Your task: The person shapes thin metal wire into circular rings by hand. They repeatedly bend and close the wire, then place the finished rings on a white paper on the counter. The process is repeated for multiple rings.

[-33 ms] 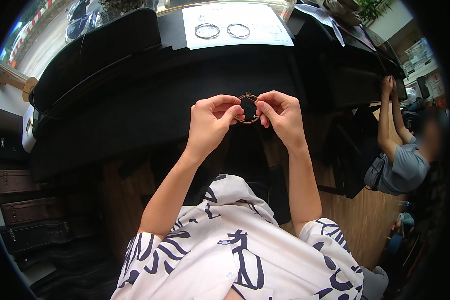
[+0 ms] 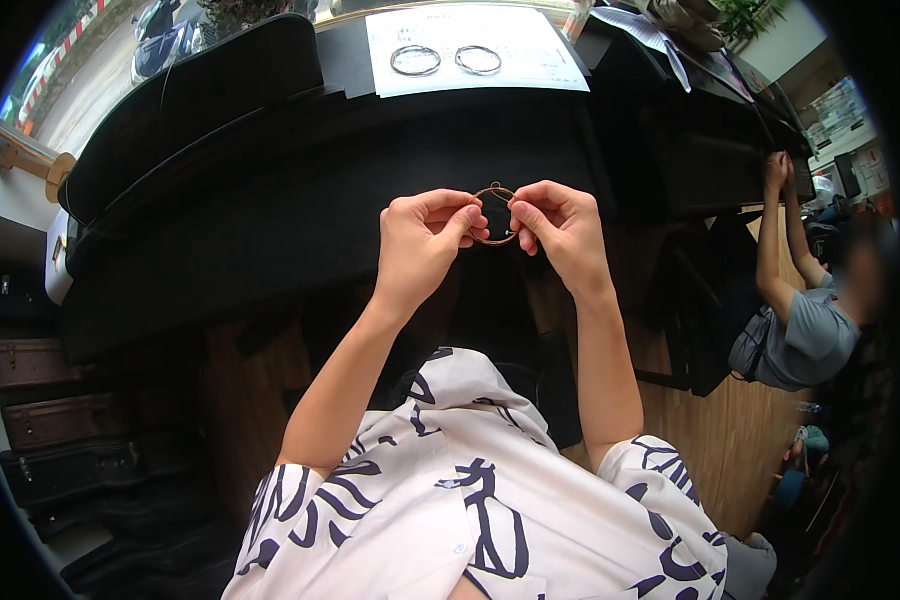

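Two wire coils, the left one [image 2: 416,75] and the right one [image 2: 479,74], lie side by side on the white printed sheet [image 2: 535,60] at the far edge of the black counter [image 2: 320,165]. A copper-coloured wire coil [image 2: 495,243] is off the counter, pinched between thumb and fingers of the left hand [image 2: 425,235] at one side and the right hand [image 2: 565,232] at the other. Its ring looks mostly formed, but a small loop stands out at the top, so it seems not quite tidied.

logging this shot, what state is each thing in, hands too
coppery coil: looped, held up
left hand: pinching the coil
right hand: pinching the coil
white sheet: lying flat
left silvery coil: round, on sheet
right silvery coil: round, on sheet
upper brown case: looks shut
lower brown case: looks shut
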`<act>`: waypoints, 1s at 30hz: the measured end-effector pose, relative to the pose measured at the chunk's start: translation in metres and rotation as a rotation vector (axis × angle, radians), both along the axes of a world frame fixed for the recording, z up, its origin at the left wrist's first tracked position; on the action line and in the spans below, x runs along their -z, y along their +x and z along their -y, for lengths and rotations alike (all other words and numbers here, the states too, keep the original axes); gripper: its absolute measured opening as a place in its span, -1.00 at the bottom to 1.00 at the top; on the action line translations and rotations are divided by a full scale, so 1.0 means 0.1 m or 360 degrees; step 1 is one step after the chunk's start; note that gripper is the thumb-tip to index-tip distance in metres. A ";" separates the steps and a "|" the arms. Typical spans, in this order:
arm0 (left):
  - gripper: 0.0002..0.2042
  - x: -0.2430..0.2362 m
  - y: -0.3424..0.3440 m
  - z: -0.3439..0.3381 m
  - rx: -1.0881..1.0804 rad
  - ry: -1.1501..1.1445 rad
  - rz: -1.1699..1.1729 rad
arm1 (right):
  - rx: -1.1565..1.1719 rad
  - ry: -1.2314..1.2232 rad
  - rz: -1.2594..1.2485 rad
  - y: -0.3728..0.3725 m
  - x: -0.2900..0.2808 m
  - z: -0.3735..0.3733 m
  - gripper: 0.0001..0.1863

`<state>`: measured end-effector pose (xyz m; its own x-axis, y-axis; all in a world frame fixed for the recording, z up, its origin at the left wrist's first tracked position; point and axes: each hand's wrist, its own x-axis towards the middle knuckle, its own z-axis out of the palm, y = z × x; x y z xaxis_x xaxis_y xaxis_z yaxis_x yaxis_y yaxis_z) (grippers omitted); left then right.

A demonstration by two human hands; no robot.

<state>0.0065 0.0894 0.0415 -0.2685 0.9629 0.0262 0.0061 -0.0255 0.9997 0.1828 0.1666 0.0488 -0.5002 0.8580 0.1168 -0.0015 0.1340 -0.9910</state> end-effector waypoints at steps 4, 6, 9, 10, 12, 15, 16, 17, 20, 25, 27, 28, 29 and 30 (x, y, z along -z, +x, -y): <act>-0.84 -0.02 -0.01 -0.04 -0.0016 0.0047 0.0127 | -0.0147 -0.0283 -0.0247 -0.06 0.09 0.00 -0.85; -0.82 -0.01 -0.01 -0.07 0.0050 0.0020 0.0363 | -0.0279 -0.0471 -0.0422 -0.04 0.15 -0.02 -0.82; -0.80 -0.03 -0.01 -0.08 0.0234 -0.0160 0.0899 | -0.0615 -0.0850 -0.0822 0.02 0.31 -0.05 -0.79; -0.80 -0.02 -0.01 -0.11 0.0322 -0.0155 0.1023 | -0.0704 -0.0962 -0.0932 0.03 0.33 -0.06 -0.79; -0.79 0.03 -0.04 -0.14 0.0490 -0.0150 0.1268 | -0.0886 -0.1192 -0.1156 0.01 0.37 -0.05 -0.79; -0.77 0.07 -0.02 -0.15 0.0586 -0.0140 0.1308 | -0.1046 -0.1242 -0.1271 0.01 0.44 -0.05 -0.82; -0.78 0.08 -0.02 -0.14 0.0583 -0.0131 0.1293 | -0.1091 -0.1234 -0.1286 0.02 0.45 -0.06 -0.82; -0.78 0.09 -0.03 -0.14 0.0583 -0.0120 0.1277 | -0.1022 -0.1210 -0.1276 0.04 0.45 -0.08 -0.82; -0.78 0.09 -0.01 -0.12 0.0581 -0.0129 0.1248 | -0.0892 -0.1152 -0.1273 0.07 0.46 -0.10 -0.84; -0.77 0.05 -0.01 -0.09 0.0576 -0.0088 0.1209 | -0.0743 -0.0940 -0.1160 0.06 0.49 -0.10 -0.87; -0.77 0.03 -0.01 -0.04 0.0518 -0.0082 0.1182 | -0.0638 -0.0833 -0.1012 0.06 0.43 -0.08 -0.87; -0.77 0.03 0.00 -0.02 0.0489 -0.0090 0.1185 | -0.0586 -0.0779 -0.0937 0.06 0.39 -0.07 -0.87; -0.77 0.01 -0.01 0.00 0.0460 -0.0098 0.1187 | -0.0487 -0.0643 -0.0820 0.05 0.37 -0.05 -0.87; -0.77 0.00 -0.01 0.01 0.0431 -0.0107 0.1190 | -0.0389 -0.0508 -0.0703 0.05 0.35 -0.03 -0.87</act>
